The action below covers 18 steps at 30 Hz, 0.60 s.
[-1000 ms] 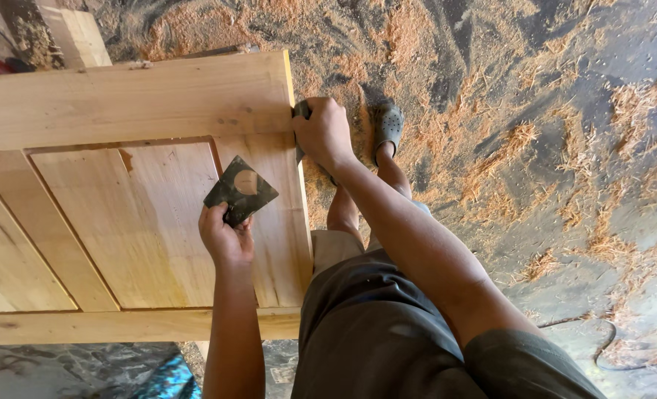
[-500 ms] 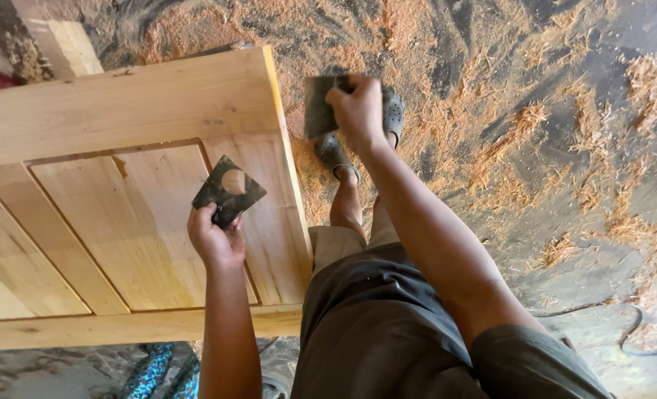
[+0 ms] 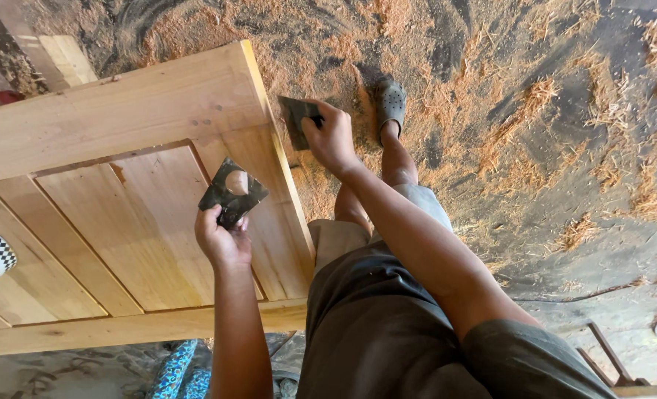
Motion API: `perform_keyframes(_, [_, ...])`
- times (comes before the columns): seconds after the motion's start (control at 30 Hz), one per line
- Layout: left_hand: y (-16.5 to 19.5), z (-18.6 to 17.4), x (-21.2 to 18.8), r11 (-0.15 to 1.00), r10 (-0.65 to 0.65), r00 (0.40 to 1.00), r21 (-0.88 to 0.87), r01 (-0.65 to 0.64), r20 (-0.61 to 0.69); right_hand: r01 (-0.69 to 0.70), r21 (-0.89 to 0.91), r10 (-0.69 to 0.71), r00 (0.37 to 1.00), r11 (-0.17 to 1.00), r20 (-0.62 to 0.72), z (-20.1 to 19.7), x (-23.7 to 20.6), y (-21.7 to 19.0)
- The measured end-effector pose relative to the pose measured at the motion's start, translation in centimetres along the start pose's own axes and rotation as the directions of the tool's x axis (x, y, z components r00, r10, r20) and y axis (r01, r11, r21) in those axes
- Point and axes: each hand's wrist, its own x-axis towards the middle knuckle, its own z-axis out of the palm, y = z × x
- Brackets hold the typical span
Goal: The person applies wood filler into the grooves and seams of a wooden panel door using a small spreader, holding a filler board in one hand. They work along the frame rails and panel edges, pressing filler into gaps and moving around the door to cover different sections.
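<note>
Sandpaper piece (image 3: 231, 193) is gripped in the left hand (image 3: 223, 240); the right hand (image 3: 334, 138) presses another sheet (image 3: 297, 118) on the door's (image 3: 121, 118) right edge; sanding looks unfinished.

Bright, sharp daylight; soft shadows
</note>
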Motion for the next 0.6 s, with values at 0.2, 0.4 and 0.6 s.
perform_keyframes(0.2, [-1.8,0.5,1.4,0.985,-0.054,0.999,-0.162,0.054,0.006,0.440,-0.146,-0.410,0.891,0.886,0.196,-1.1,-8.3,-7.4])
perform_keyframes(0.4, [0.3,0.2,0.2,0.909,0.063,0.980,-0.417,0.023,0.191,0.685,-0.315,-0.389,0.666,0.657,0.637,1.1,-12.3,-12.4])
perform_keyframes(0.6, [3.2,-4.1,-3.9,0.889,0.113,0.992,-0.450,-0.077,0.054,0.656,-0.344,-0.469,0.736,0.672,0.487,4.4,-16.5,-13.3])
